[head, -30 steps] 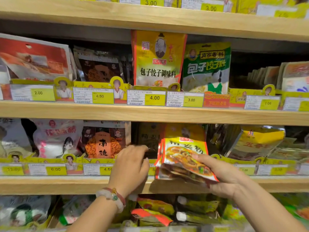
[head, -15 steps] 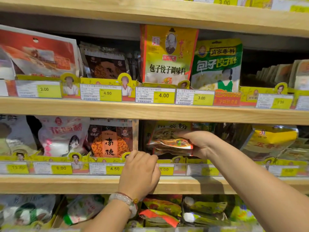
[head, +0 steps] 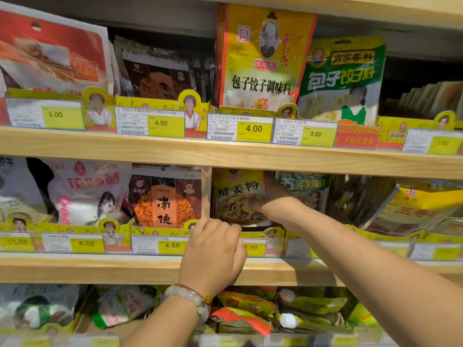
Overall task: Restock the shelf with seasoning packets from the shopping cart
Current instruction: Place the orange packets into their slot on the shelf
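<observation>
Shelves: three wooden boards show; the middle shelf (head: 150,270) carries the row being filled, the upper shelf (head: 175,151) sits above it, and a third board edge runs along the top.
Ginger powder packet (head: 238,196): one yellow seasoning packet with a food picture, standing upright at the front of its slot on the middle shelf, behind the 5.00 tag (head: 253,247).
Right hand (head: 271,201): reached into that slot, at the packet's right edge; its fingers lie against the packet, but blur and shadow hide whether they grip it or only touch it, so I cannot tell.
Left hand (head: 213,251): knuckles up in front of the middle shelf's price strip, fingers curled over the strip's top edge beside the 5.00 tag; whether they pinch the strip I cannot tell.
Bracelet (head: 190,300): one string of pale beads on the left wrist.
Orange packet (head: 165,199): one at the front, just left of the ginger packet.
White packet (head: 87,194): one, with red letters and a drawn figure, left of the orange one.
Five-spice packets (head: 416,209): yellow, tilted, at the right of the same shelf; the count is unclear.
Upper shelf fronts: four readable, a red packet (head: 50,53), a dark packet (head: 157,71), a yellow dumpling seasoning (head: 263,58) and a green dumpling seasoning (head: 343,78).
Readable price tags: four above, three below.
Lowest level: loose green and yellow bags (head: 308,311), too jumbled to count.
</observation>
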